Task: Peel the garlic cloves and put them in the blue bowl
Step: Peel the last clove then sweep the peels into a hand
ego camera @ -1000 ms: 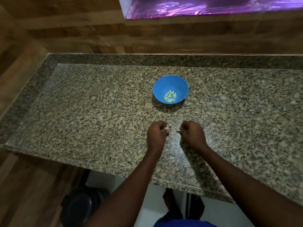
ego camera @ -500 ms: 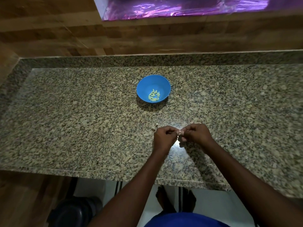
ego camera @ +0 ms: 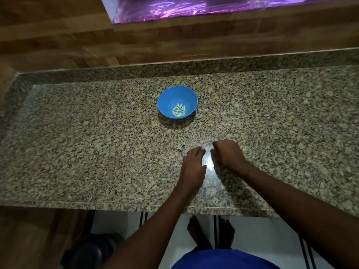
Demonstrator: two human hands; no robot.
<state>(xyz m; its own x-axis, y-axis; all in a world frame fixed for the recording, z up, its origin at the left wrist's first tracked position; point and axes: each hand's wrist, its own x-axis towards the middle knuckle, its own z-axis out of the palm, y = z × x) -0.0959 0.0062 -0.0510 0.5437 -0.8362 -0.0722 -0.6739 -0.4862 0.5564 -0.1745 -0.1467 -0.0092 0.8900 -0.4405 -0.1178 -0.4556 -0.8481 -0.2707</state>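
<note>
You've got a bright blue bowl (ego camera: 177,101) holding pale yellow-green cloves (ego camera: 178,112), sitting on a speckled beige, grey and black granite counter (ego camera: 97,142). Brown wood-grain wall (ego camera: 77,39) behind, shiny purple foil (ego camera: 194,6) above.

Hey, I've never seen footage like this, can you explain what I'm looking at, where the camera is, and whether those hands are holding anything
There is no machine here: a person wears one wide-angle camera on the head, so you look forward and down over their arms. That is also why their bare feet show on the floor below the counter edge.

The surface is a speckled granite counter. On it stands a blue bowl with a small heap of peeled garlic cloves inside. Nearer the person, a small pale scrap, probably garlic skin, lies on the stone just left of the hands.

The left hand lies with fingers stretched forward, low over the counter, and seems to hold nothing. The right hand is curled, knuckles up; whether a clove sits inside cannot be seen from this angle.
</note>
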